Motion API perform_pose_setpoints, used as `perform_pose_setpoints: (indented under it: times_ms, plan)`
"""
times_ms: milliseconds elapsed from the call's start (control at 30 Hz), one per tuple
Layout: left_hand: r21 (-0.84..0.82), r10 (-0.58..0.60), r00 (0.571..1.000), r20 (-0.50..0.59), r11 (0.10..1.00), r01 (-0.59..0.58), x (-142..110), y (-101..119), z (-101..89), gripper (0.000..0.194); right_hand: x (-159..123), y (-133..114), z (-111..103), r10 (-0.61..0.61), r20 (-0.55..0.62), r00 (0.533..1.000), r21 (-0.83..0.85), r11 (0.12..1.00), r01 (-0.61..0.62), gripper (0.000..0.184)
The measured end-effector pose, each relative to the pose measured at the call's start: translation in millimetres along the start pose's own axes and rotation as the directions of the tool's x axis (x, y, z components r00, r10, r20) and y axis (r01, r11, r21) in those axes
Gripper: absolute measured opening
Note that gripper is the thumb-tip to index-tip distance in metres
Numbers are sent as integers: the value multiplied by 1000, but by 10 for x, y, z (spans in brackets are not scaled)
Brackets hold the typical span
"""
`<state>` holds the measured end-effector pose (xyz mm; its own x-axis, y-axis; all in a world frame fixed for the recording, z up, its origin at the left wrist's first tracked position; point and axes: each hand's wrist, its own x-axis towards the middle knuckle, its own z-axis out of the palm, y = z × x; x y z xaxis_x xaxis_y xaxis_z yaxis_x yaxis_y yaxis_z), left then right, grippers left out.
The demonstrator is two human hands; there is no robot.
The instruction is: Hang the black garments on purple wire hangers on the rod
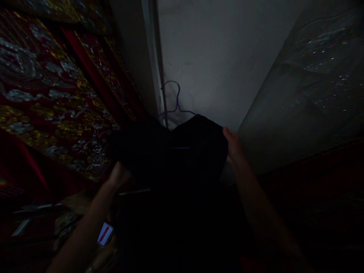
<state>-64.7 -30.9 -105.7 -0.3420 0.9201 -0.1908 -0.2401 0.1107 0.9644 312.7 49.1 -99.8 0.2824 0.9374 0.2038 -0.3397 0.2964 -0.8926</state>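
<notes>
A black garment point(196, 170) hangs on a thin purple wire hanger point(178, 102), whose hook is at the edge of a vertical strip on the wall. My right hand point(234, 146) grips the garment's right shoulder edge, thumb side showing. On the other side, my left hand point(121, 175) holds the garment's left edge lower down; most of its fingers are hidden by the dark cloth. The scene is so dim that folds and details of the garment are lost in black.
Red cloth with gold and silver embroidery point(68, 129) hangs at the left. A pale wall point(216, 49) stands behind the hanger. Clear plastic sheeting point(318, 83) with glints covers the right side. Below left, a small lit screen point(105, 233) shows near my left forearm.
</notes>
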Motion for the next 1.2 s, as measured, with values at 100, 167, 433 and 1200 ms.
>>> perform_pose_setpoints:
  times_ms: [100, 167, 433, 1200]
  plan:
    - [-236, 8, 991, 133, 972, 24, -9, -306, -248, 65, 99, -71, 126, -90, 11, 996, -6, 996, 90, 42]
    - [-242, 45, 996, 84, 970, -23, -35, -488, -305, 69, 72, -77, 203, -91, 23, 996, 6, 996, 91, 41]
    - [-23, 118, 989, -86, 992, -120, -204, -905, -23, 60, -207, -65, 321, -70, 1, 998, -52, 996, 70, 43]
    - [-87, 113, 990, -82, 989, -120, -434, -768, 152, 57, -240, 49, 332, -65, -121, 991, -38, 997, 61, 44]
